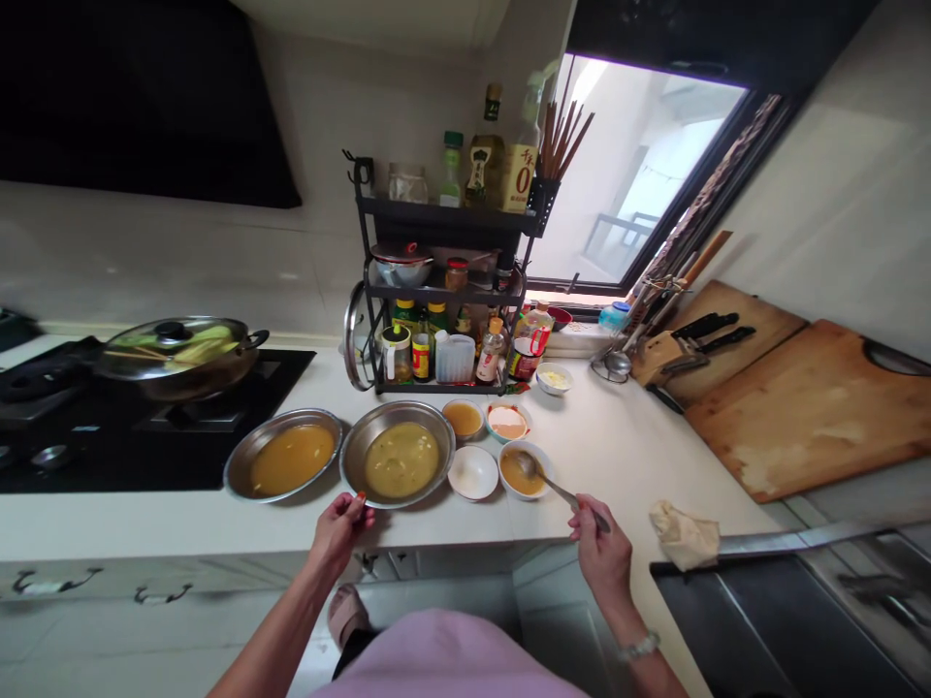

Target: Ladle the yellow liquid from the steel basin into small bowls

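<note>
My left hand is at the near edge of a wide metal bowl of yellowish broth, its fingers closed at the rim. My right hand grips the handle of a metal spoon. The spoon's head dips into brown liquid in a small white bowl. Left of that stands another small white bowl with almost nothing visible in it. Behind these are a small bowl of brown sauce and a bowl with pinkish-white contents. A second metal bowl holds orange-brown broth.
A lidded pan sits on the black stove at left. The black rack carries bottles and jars. A bowl of pale pieces, a knife block, cutting boards, a cloth and the sink are rightward.
</note>
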A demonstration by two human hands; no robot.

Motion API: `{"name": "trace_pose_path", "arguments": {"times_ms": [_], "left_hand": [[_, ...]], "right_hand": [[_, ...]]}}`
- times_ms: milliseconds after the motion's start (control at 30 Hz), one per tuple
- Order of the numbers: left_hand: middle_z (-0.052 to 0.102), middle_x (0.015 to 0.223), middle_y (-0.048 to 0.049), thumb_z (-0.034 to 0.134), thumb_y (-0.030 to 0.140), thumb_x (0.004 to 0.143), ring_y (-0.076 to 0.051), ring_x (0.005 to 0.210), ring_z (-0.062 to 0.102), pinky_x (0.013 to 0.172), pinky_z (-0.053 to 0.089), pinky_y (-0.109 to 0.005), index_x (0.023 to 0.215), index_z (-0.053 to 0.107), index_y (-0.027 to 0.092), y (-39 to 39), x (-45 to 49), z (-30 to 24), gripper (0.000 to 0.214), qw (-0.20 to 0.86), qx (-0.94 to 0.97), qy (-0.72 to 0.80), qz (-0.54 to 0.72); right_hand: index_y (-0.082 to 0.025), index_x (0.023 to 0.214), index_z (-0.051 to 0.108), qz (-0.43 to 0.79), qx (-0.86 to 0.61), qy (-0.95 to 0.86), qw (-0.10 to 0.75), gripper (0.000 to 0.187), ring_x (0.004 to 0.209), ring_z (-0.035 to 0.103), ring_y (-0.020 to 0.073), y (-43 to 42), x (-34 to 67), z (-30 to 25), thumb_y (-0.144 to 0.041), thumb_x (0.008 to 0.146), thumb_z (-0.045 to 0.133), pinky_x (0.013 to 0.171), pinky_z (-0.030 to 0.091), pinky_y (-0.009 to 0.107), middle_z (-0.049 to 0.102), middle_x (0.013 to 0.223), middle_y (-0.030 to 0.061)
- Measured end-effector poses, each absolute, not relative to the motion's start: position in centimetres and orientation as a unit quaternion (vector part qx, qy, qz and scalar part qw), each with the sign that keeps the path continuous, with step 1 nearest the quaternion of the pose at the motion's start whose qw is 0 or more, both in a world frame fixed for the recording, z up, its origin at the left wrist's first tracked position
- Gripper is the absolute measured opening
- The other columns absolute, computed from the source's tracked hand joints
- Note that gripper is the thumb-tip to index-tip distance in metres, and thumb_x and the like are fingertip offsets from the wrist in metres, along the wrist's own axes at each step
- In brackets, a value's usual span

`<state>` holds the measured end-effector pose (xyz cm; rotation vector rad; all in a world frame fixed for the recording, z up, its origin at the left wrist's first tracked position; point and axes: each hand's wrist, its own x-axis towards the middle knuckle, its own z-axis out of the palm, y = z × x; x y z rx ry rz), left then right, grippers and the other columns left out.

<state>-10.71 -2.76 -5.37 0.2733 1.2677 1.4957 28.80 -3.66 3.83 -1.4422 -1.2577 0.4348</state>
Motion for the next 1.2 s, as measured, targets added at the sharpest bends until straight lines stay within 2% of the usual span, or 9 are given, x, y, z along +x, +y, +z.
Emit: {"name": "trace_pose_path", "arguments": {"times_ms": [333, 833, 1067, 1200], "left_hand": [[0.059, 0.052, 0.0041, 0.077, 0.016, 0.063, -0.011, 0.05, 0.06, 0.049, 0.051, -0.021, 0.067, 0.048, 0.019, -2.7, -10.7, -4.9, 0.03, 0.546, 0.101, 0.546, 0.627], [0.059, 0.055, 0.0057, 0.082, 0.021, 0.057, -0.01, 0.05, 0.06, 0.049, 0.051, -0.02, 0.067, 0.047, 0.019, -2.8, -10.7, -5.3, 0.037, 0.549, 0.115, 0.535, 0.632], [0.058, 0.054, 0.0053, 0.081, 0.022, 0.058, -0.011, 0.049, 0.059, 0.048, 0.05, -0.021, 0.065, 0.046, 0.019, -2.8, -10.4, -4.9, 0.036, 0.543, 0.118, 0.537, 0.635], [0.058, 0.053, 0.0058, 0.082, 0.024, 0.056, -0.01, 0.048, 0.059, 0.048, 0.05, -0.021, 0.065, 0.048, 0.018, -2.8, -10.4, -4.9, 0.036, 0.546, 0.121, 0.533, 0.635]], "right_hand": [[-0.015, 0.087, 0.059, 0.253, -0.629, -0.328, 0.657, 0.032, 0.041, 0.056, 0.0136, -2.9, 30.1, 3.8, -0.045, 0.079, 0.061, 0.04, 0.046, 0.022, 0.062, 0.05, -0.0018], [-0.014, 0.086, 0.06, 0.287, -0.588, -0.32, 0.685, 0.029, 0.041, 0.056, 0.0131, -2.7, 28.8, 6.6, -0.041, 0.075, 0.066, 0.037, 0.045, 0.021, 0.061, 0.05, -0.0016], [-0.016, 0.085, 0.059, 0.332, -0.548, -0.342, 0.687, 0.03, 0.042, 0.057, 0.0142, -1.2, 24.9, 7.7, -0.044, 0.076, 0.066, 0.036, 0.043, 0.022, 0.061, 0.053, -0.0016], [-0.018, 0.085, 0.058, 0.363, -0.532, -0.384, 0.661, 0.031, 0.041, 0.057, 0.0149, -0.1, 21.7, 7.5, -0.048, 0.079, 0.063, 0.036, 0.045, 0.025, 0.062, 0.054, -0.0017]]}}
